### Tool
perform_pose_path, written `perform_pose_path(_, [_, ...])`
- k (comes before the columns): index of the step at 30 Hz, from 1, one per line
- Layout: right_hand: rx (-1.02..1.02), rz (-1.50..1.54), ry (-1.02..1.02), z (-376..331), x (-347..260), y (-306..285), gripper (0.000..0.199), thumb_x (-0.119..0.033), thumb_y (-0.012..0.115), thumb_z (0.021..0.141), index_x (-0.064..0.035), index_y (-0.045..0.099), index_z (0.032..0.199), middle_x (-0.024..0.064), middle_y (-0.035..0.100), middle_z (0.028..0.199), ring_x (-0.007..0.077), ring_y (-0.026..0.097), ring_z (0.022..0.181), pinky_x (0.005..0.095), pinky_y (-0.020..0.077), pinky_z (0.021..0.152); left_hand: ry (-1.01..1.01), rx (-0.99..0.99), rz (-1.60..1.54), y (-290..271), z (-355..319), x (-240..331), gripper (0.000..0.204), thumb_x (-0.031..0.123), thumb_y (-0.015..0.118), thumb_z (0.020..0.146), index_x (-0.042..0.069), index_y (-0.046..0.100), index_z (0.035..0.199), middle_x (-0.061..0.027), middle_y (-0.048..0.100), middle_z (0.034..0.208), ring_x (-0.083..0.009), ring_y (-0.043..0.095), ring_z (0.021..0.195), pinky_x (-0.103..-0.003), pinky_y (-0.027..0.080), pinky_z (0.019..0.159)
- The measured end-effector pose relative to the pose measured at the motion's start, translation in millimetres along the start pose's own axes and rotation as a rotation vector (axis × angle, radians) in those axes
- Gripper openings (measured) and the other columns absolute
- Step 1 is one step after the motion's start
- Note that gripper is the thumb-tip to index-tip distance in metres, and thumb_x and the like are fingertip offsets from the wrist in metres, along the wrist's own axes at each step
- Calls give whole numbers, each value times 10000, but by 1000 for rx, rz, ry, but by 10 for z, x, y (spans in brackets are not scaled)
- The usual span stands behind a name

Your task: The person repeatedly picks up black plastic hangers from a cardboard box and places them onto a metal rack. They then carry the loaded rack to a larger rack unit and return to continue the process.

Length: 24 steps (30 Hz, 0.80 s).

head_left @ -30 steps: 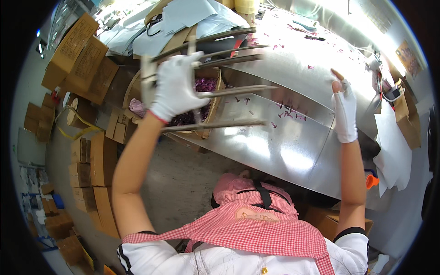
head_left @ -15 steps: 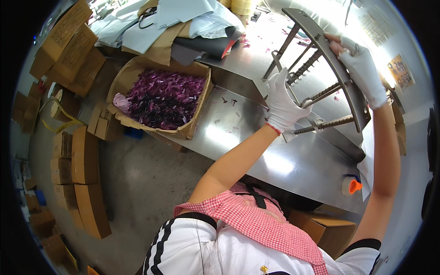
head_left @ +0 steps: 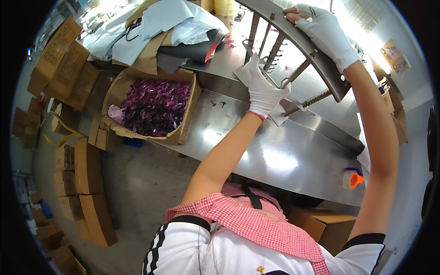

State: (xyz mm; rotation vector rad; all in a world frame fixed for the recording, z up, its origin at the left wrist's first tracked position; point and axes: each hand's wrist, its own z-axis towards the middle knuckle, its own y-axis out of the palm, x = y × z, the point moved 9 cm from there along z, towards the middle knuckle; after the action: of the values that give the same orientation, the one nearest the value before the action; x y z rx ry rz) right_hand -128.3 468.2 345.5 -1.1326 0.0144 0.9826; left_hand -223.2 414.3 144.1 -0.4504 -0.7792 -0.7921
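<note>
A metal rack (head_left: 305, 42) with a long dark bar along its upper side and several notched rods stands tilted over the steel workbench. My left hand (head_left: 266, 89), in a white glove, is wrapped round a lower crossbar of it, thumb and fingers on either side. On the far upper edge of the long bar lies my right hand (head_left: 326, 36), in a white glove with bare fingertips, its fingers curled over the edge. Part of the left fingers' grip is hidden behind the rods.
Left of the rack, an open carton (head_left: 190, 103) holds many shiny purple pieces. Small purple bits lie scattered on the steel bench (head_left: 238, 142). Sheets and bags (head_left: 167, 20) are heaped behind the carton. An orange-and-clear tape roll (head_left: 353, 179) sits at the right front edge.
Both hands have shifted left and upward in the picture together with the rack. The whole view has also moved a little, and both hands keep their hold.
</note>
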Motion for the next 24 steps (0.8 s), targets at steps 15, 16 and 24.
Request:
perform_pose_path(15, [559, 568, 569, -1269, 1200, 1441, 232, -197, 460, 999, 13, 555, 1026, 174, 644, 885, 225, 548, 742, 344, 468, 718, 526, -613, 771, -1940, 679, 311, 855, 156, 742, 560, 144, 529, 1388, -133, 510, 1150, -346, 488, 1098, -449, 397, 984])
perform_pose_path(16, [611, 671, 564, -1325, 1357, 1541, 201, -194, 458, 1002, -11, 542, 1010, 175, 659, 917, 198, 534, 683, 318, 459, 646, 516, -642, 790, -2074, 725, 225, 846, 183, 748, 558, 154, 539, 1377, -150, 532, 1146, -354, 507, 1094, -465, 402, 966])
perform_pose_path(24, [1022, 1169, 959, -2879, 2898, 1177, 177, -180, 391, 995, -123, 433, 833, 45, 520, 591, 94, 368, 410, 252, 295, 366, 321, -792, 1070, -3103, 605, -403, 913, 147, 780, 565, 152, 502, 1435, -197, 509, 1291, -396, 464, 1244, -471, 363, 1087])
